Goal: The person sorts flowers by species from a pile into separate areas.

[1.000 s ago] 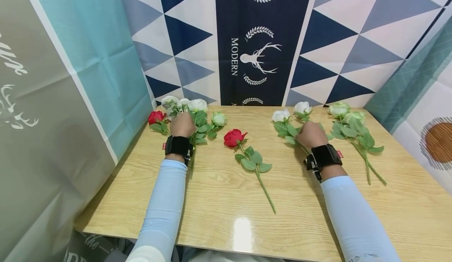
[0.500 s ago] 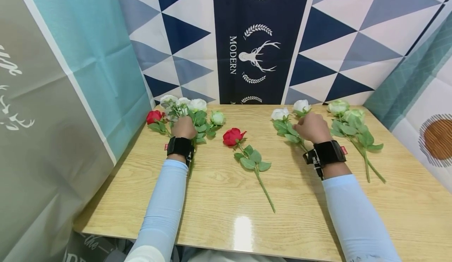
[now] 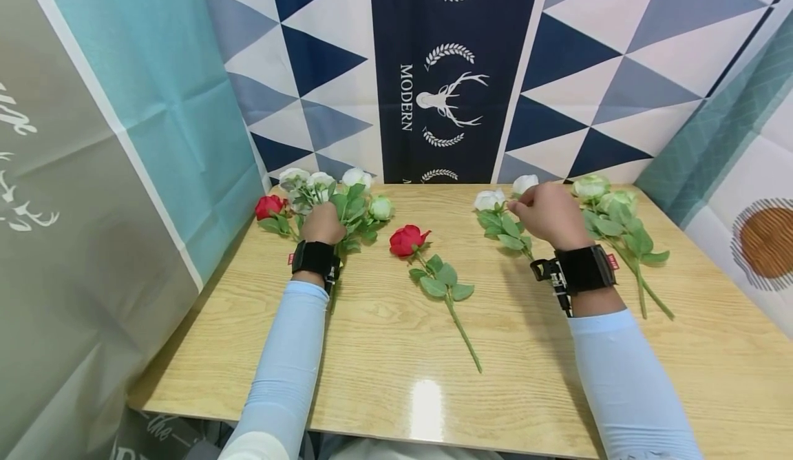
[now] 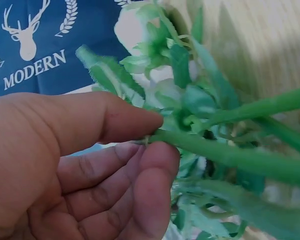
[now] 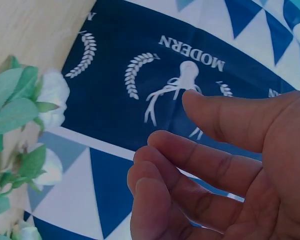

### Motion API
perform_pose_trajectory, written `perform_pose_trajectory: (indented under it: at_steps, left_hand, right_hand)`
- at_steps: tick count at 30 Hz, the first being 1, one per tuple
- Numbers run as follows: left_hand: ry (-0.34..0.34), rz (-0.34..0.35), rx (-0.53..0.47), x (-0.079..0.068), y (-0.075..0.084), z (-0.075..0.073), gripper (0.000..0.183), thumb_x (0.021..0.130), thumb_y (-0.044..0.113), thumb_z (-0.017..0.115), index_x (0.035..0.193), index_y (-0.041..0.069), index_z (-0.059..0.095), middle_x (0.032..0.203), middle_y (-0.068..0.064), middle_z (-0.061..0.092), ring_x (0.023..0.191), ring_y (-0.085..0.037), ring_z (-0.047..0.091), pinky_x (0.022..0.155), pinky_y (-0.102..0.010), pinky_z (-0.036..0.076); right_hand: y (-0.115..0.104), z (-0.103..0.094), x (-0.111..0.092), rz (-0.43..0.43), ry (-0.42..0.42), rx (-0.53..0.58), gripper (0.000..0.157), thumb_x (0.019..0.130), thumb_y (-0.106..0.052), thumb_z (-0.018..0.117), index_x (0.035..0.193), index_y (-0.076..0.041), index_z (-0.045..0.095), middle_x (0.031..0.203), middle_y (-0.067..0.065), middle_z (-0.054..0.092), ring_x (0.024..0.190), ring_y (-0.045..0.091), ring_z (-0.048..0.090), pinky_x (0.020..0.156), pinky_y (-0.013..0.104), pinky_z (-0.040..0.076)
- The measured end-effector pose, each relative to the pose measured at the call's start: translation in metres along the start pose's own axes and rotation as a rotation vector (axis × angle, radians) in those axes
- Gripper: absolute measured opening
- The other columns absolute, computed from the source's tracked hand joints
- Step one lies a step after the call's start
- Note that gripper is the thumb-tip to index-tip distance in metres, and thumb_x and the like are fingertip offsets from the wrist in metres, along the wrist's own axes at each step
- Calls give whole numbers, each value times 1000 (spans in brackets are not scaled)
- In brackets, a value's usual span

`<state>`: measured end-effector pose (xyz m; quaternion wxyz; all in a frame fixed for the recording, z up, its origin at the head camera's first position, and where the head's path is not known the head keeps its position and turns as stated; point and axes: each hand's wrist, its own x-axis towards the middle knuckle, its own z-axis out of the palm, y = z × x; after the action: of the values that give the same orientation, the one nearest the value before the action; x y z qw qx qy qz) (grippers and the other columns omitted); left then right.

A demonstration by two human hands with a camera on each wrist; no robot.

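Observation:
My left hand [image 3: 323, 224] is at the back left among artificial flowers. In the left wrist view its thumb and index finger pinch a green flower stem [image 4: 220, 155]. White flowers [image 3: 357, 177], a red rose [image 3: 269, 206] and a pale green flower [image 3: 381, 207] surround this hand. My right hand [image 3: 551, 215] hovers above two white flowers [image 3: 489, 200] at the back right, its thumb and fingers apart with nothing between them in the right wrist view. Part of those flowers' stems is hidden behind the right hand.
One red rose [image 3: 407, 240] lies mid-table, its stem pointing toward the front edge. Two pale green flowers [image 3: 618, 202] lie at the right with crossed stems. Patterned cloth [image 3: 442, 102] stands along the back of the wooden table [image 3: 384, 350].
My right hand has let go of the white flower and lifted away from the table. By my left hand, one white flower and its leaves have shifted slightly up and right.

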<state>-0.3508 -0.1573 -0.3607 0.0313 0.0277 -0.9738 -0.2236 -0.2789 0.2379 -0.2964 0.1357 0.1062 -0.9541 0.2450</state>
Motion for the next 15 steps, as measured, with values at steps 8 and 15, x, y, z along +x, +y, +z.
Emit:
perform_pose_trajectory:
  at_steps: [8,15]
  left_hand:
    - [114,78,-97,-5,6,-10,46,95,3,65,60,14,38,56,1,24,50,-18,32,55,-37,33]
    - [297,183,-176,-15,19,-26,51,96,3,59,60,17,26,60,3,13,53,-14,13,55,-33,20]
  right_hand:
    - [-15,-10,-5,-10,35,-14,32,103,-24,64,93,2,79,60,8,60,55,25,50,58,39,34]
    - [-26,-16,-10,23,39,-10,35,103,-28,63,103,4,78,84,19,72,68,29,59,60,40,41]
